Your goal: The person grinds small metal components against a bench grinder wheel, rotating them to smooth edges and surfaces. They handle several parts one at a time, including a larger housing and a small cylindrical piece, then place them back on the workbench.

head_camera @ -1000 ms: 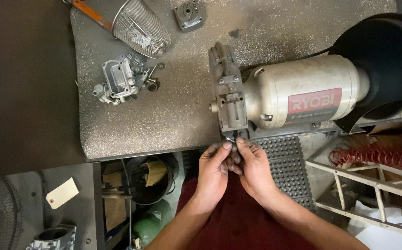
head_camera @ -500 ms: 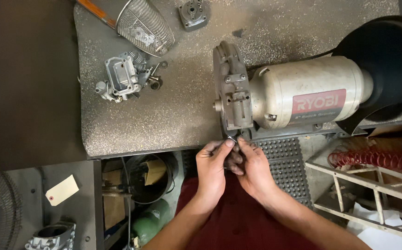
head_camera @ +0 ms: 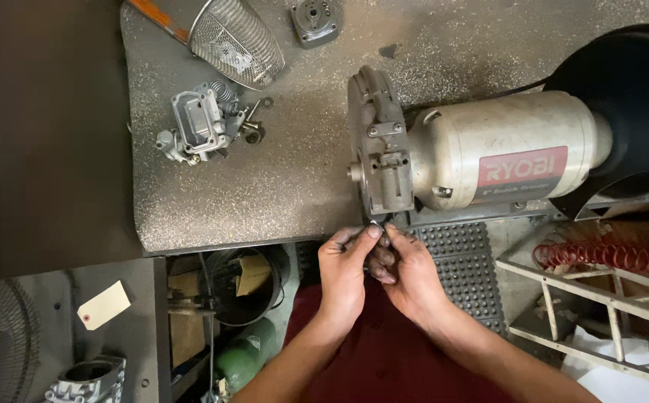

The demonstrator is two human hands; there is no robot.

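Metal part point(head_camera: 377, 224) between pinching hands point(head_camera: 380, 272)

Not much in the way of labels here, just two. There's a red rectangular label with pale lettering point(head_camera: 522, 173) stuck on the side of the cream-coloured cylindrical motor housing point(head_camera: 504, 149), right of centre in the frame, running along the housing's length. The other is a small cream paper tag with clipped corners point(head_camera: 103, 304) down in the lower left, lying tilted on a grey surface below the speckled grey desk point(head_camera: 295, 186). No screens or packages that I can see.
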